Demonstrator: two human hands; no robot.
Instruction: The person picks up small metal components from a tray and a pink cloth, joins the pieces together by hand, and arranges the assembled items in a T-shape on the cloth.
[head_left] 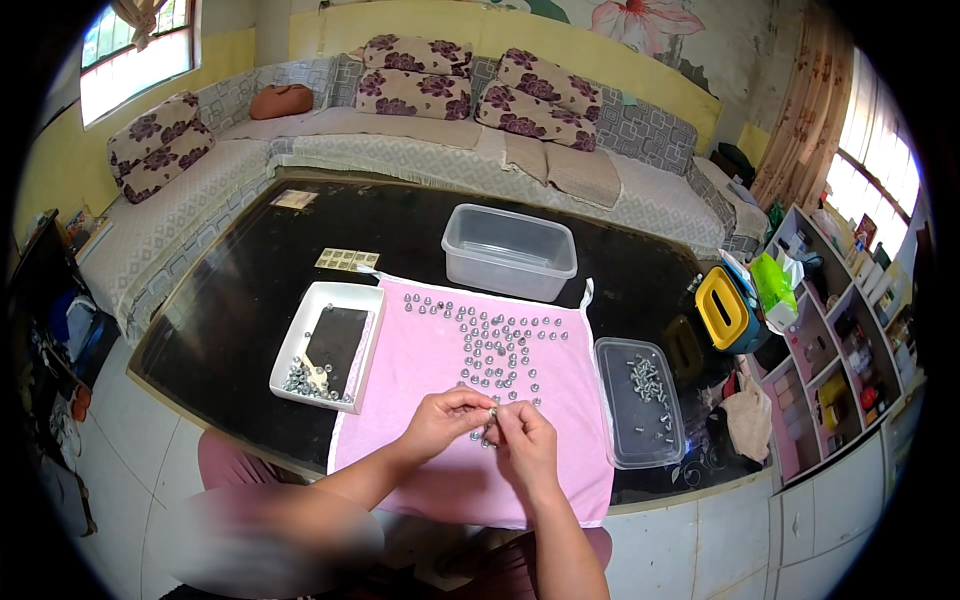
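Above the near part of a pink towel (410, 350), my left hand (445, 418) and my right hand (527, 432) meet with closed fingertips. Between them they pinch a small silvery metal fastener (493, 411); the fingers cover most of it, so its exact kind is unclear. Many similar small metal fasteners (490, 347) stand in loose rows on the towel beyond my hands. On the left, a white tray (284, 350) contains loose metal nuts (305, 380) and a dark flat piece. To the right, a clear plastic lid (630, 452) carries a scatter of bolts (648, 382).
A clear plastic tub (510, 283) sits at the towel's far edge on the black table (230, 300). A yellow-topped box (722, 308) and a crumpled cloth (748, 420) lie at the right, beside a shelf unit (845, 350). A long sofa (400, 155) curves behind the table.
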